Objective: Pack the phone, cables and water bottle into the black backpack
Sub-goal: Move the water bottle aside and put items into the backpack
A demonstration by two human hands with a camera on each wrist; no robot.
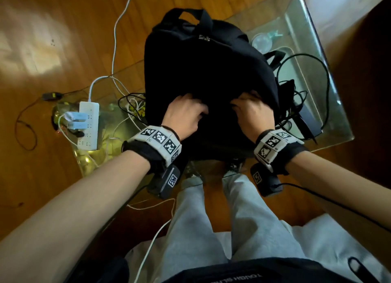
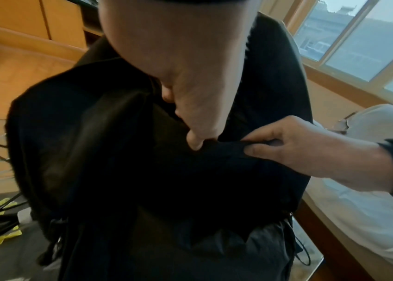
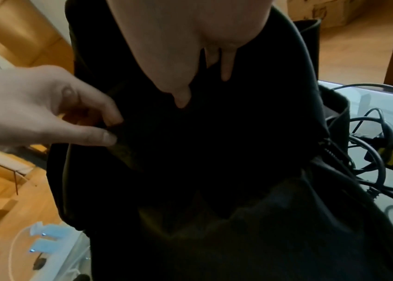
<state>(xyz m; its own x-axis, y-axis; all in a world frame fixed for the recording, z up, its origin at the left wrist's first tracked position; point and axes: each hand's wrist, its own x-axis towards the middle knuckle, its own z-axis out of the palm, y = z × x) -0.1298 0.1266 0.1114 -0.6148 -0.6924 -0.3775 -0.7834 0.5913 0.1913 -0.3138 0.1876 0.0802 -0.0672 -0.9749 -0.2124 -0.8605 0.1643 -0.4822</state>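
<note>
The black backpack [image 1: 207, 70] lies on the glass table [image 1: 338, 121], its carry handle at the far end. Both hands grip its fabric at the near end. My left hand [image 1: 197, 113] curls its fingers into a fold of the cloth, and in the right wrist view this left hand [image 3: 108, 131] pinches an edge. My right hand [image 1: 238, 107] pinches the fabric close beside it, as the left wrist view shows of the right hand [image 2: 257, 146]. Tangled black cables [image 1: 300, 104] lie right of the bag. White cables [image 1: 131, 107] lie to its left. No phone or bottle is clearly visible.
A white power strip [image 1: 88, 123] with plugged chargers lies left, on the floor under the glass. A black power brick [image 3: 392, 157] with a yellow label sits among the cables at right. Wooden floor surrounds the table. My grey-trousered legs [image 1: 211, 219] stand at its near edge.
</note>
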